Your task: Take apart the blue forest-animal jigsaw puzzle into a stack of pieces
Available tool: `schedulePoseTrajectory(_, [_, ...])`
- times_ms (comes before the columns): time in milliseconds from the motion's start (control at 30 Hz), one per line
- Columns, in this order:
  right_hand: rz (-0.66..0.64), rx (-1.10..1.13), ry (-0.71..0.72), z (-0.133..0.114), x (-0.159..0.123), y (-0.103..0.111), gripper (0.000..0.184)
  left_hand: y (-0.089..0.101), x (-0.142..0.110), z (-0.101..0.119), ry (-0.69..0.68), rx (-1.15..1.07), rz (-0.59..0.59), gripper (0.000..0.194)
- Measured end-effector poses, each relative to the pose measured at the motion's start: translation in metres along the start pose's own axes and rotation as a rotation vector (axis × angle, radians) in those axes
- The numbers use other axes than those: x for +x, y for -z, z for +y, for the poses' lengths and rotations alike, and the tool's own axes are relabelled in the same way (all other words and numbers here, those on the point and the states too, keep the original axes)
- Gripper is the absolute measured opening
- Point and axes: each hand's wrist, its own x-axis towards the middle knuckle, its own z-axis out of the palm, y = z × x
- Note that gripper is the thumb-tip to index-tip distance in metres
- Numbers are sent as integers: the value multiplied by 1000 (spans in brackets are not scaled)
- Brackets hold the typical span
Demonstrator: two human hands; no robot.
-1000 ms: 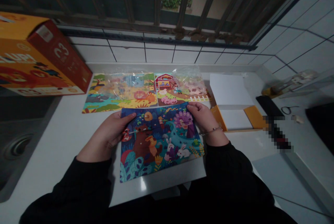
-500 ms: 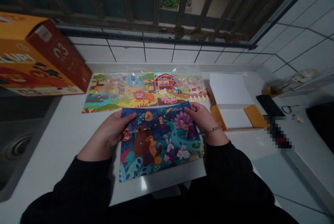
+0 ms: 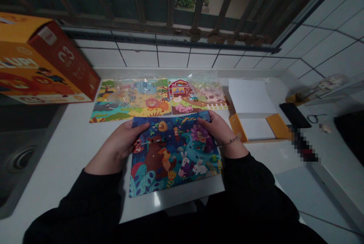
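Between my two hands is a dark blue picture sheet printed with forest animals, among them a bear, a peacock and rabbits. My left hand grips its upper left edge, thumb on the front and fingers behind. My right hand pinches the upper right corner, its thumb lying over the print. Faint crease or joint lines cross the sheet. Just beyond it lie a yellow savanna picture and a farm picture with a red barn, both partly under clear plastic wrap.
A large orange box stands at the left beside the sink. On the right lies an opened white-and-orange carton. Past it are a black object and a dark loop. A barred window lies behind.
My right thumb has slid slightly left over the sheet's corner. The sheet's upper right side has bent a little; my left hand is almost still.
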Motion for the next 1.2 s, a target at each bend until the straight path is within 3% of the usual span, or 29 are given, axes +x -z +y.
schedulePoseTrajectory(500, [-65, 87, -24, 1, -1, -1, 39, 2, -1, 0, -34, 8, -44, 42])
schedulePoseTrajectory(933, [-36, -38, 46, -2, -2, 0, 38, 4, 2, -3, -62, 8, -48, 46])
schedulePoseTrajectory(1200, [-10, 174, 44, 0, -3, -6, 45, -2, -3, 1, -64, -19, -42, 44])
